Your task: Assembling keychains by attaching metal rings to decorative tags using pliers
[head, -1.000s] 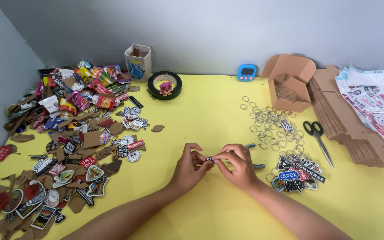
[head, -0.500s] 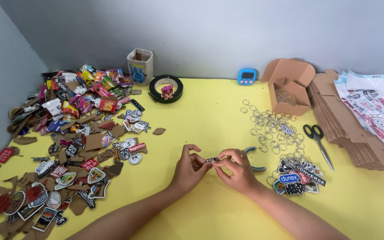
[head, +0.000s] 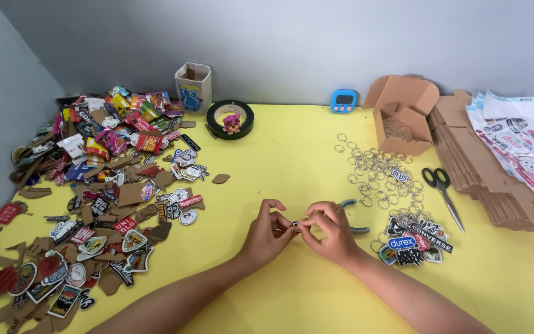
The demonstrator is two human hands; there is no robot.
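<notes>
My left hand [head: 266, 235] and my right hand [head: 332, 232] meet over the yellow table [head: 292, 161], fingertips pinched together on a small dark tag [head: 295, 224] held between them. What else is on the tag is too small to tell. Just behind my right hand lie blue-handled pliers [head: 352, 216]. To its right sits a small heap of finished sticker tags with rings [head: 415, 238]. Loose metal key rings [head: 375, 170] are scattered beyond that.
A large pile of colourful cut-out tags [head: 94, 185] covers the table's left side. At the back stand a paper cup [head: 193, 86], a tape roll [head: 230, 119], a blue timer [head: 343, 101] and an open cardboard box [head: 403, 117]. Scissors [head: 443, 188], flat cardboard [head: 495, 179] and sticker sheets [head: 520, 145] lie right.
Both hands stay pinched on the small tag at the same spot, with only slight finger movement. The view has shifted slightly.
</notes>
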